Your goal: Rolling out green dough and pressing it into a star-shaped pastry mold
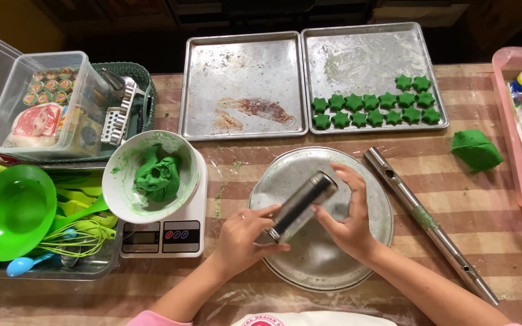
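My left hand and my right hand both grip a short metal cylinder, tilted over a round metal plate. The left hand holds its lower end, the right hand wraps its upper side. A long metal tube lies diagonally on the table just right of the plate. Several green star-shaped dough pieces sit in rows on the right baking tray. A lump of green dough rests on the table at the right.
An empty stained baking tray lies back centre. A white bowl with green dough stands on a kitchen scale. Left: a green bowl, utensils, a clear plastic box. A pink tray is far right.
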